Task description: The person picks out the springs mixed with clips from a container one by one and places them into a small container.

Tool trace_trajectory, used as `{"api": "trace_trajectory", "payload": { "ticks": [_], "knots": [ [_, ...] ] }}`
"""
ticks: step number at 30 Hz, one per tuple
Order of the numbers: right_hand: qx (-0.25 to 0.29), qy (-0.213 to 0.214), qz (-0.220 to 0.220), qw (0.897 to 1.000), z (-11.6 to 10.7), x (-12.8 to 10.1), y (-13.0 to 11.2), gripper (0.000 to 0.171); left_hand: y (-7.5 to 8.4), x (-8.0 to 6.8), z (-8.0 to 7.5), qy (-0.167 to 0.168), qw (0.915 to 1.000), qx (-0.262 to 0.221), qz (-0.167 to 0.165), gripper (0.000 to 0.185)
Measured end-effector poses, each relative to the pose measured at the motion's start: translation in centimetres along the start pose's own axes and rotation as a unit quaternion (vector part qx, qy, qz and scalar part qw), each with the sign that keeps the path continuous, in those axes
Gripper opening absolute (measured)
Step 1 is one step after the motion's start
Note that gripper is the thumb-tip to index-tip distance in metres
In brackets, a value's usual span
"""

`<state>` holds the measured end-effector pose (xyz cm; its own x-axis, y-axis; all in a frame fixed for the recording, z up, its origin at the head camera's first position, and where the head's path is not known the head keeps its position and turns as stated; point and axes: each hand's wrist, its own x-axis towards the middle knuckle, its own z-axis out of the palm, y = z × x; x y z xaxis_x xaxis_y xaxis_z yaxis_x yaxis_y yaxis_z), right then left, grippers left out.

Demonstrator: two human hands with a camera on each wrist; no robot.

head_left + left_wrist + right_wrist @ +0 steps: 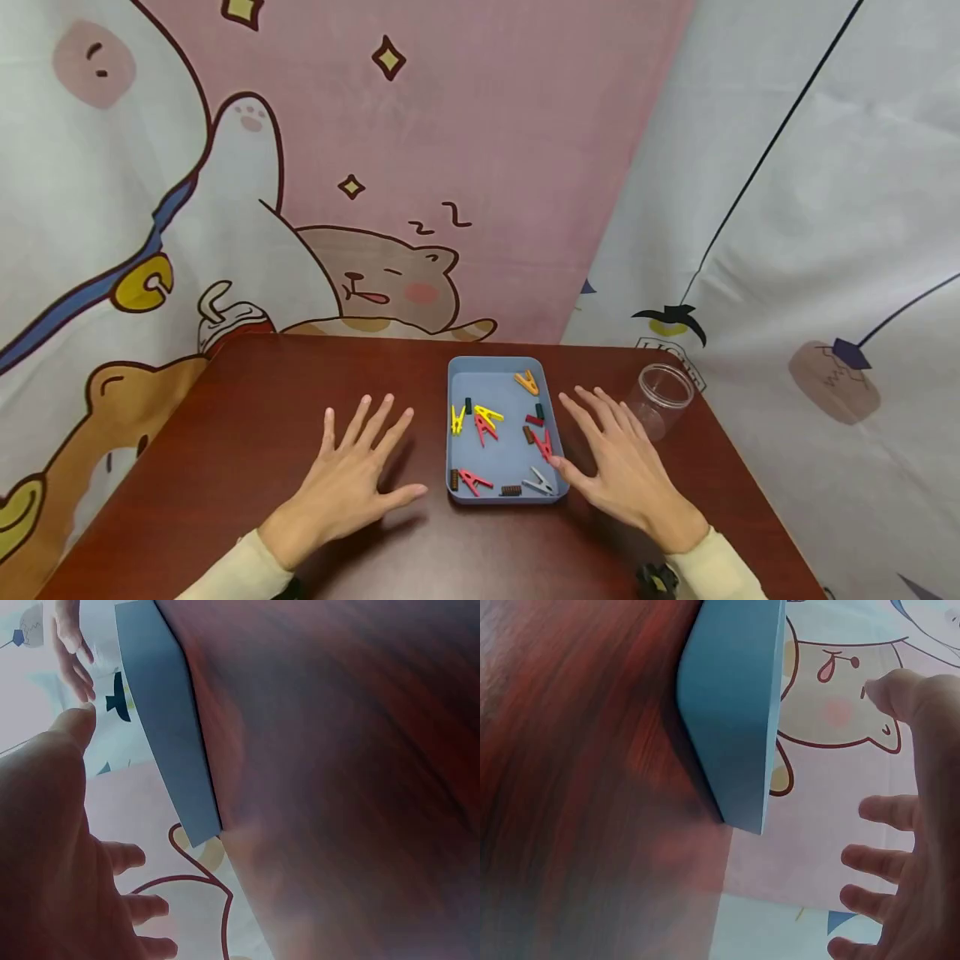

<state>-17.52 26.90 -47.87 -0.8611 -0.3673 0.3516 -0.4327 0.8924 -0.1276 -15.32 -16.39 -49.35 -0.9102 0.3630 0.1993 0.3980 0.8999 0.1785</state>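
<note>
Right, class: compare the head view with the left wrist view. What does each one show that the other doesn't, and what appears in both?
Only the head view shows the coloured clothespins lying inside the blue tray and the clear plastic jar beside it.
Only the left wrist view shows the tray's outer side wall from close by, and nothing of what lies inside.
Both show the tray, the dark red table, the left hand with fingers spread, and the right hand.
</note>
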Motion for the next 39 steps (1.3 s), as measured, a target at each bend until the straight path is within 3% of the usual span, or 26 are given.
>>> {"api": "trace_trajectory", "payload": {
  "ticks": [6,18,28,39],
  "knots": [
    [0.018,-0.013,-0.019,1.0,-0.7,1.4,-0.6,0.084,0.5,0.9,0.0,-0.012,0.9997,0.005,0.019,0.106],
    [0.043,-0.05,-0.109,0.992,-2.1,4.1,-2.0,0.058,1.6,2.2,0.5,-0.041,0.998,-0.004,0.048,0.105],
    [0.043,-0.109,-0.174,0.978,-2.5,6.2,-3.2,0.055,2.4,2.5,1.0,-0.059,0.9966,-0.02,0.054,0.106],
    [0.018,-0.157,-0.219,0.963,-1.3,7.9,-4.9,0.056,2.7,3.1,1.8,-0.066,0.9953,-0.025,0.066,0.105]
  ]
}}
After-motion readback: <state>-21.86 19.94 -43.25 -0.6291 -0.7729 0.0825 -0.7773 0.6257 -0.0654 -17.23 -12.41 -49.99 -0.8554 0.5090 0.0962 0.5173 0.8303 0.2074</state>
